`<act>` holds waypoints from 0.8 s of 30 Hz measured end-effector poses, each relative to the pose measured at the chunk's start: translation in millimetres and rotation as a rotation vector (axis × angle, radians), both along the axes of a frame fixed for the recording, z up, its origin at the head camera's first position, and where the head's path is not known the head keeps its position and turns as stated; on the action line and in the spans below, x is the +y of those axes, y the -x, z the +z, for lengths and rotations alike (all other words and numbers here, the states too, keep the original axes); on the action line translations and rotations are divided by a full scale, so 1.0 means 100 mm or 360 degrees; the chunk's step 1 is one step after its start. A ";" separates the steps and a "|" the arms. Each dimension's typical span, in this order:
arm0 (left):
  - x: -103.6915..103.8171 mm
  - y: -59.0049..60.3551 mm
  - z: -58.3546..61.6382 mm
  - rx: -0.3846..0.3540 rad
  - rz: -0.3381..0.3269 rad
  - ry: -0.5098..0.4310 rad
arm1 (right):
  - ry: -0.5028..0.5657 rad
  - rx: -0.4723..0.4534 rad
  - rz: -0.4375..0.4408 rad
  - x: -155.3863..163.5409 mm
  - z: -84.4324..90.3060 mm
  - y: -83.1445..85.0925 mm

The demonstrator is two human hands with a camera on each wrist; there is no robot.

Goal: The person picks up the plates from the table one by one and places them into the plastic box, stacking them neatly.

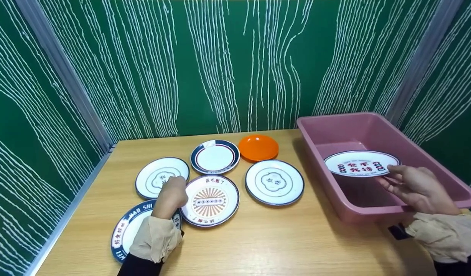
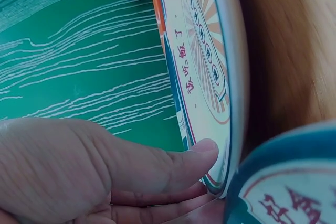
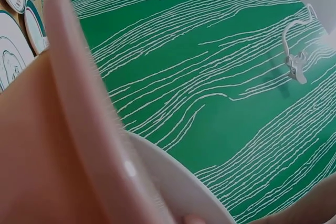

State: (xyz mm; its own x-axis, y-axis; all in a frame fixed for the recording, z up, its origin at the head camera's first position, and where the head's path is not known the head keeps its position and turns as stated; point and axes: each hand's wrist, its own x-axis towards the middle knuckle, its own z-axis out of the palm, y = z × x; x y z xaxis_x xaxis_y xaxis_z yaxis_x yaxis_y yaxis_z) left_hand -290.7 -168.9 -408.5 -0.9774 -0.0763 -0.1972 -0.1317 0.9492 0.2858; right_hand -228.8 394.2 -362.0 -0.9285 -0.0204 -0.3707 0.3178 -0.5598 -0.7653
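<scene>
Head view: right hand point(image 1: 414, 188) pinches the lettered plate point(image 1: 361, 163) by its near edge, level over the pink tub point(image 1: 431, 161). Left hand point(image 1: 170, 197) sits at the left rim of the sunburst plate point(image 1: 210, 200) on the counter point(image 1: 277, 241), betw. two other plates. Left wrist view adds what head can't: thumb point(image 2: 197, 153) pressed on that rim, fingers curled under, so grip is on the plate. Right wrist view: only tub wall & plate underside point(image 3: 178, 187).

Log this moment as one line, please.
right hand: holds oval plate over pink tub | left hand: grips sunburst plate rim
</scene>
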 end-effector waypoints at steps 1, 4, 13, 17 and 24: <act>0.00 0.00 0.00 0.0003 -0.0002 0.0001 | 0.0011 -0.0003 0.0004 0.00 -0.01 0.01; 0.00 -0.01 0.01 0.0014 -0.0008 0.0000 | 0.0045 -0.0021 0.0007 -0.01 -0.03 0.03; -0.01 -0.01 0.00 0.0064 -0.0032 -0.0001 | 0.0017 0.0014 0.0066 -0.07 -0.10 0.07; -0.02 -0.02 -0.01 0.0059 -0.0017 -0.0025 | -0.0140 0.0016 0.0081 -0.10 -0.10 0.07; -0.01 -0.01 -0.01 0.0067 -0.0012 -0.0034 | -0.0236 -0.0004 0.0106 -0.10 -0.10 0.09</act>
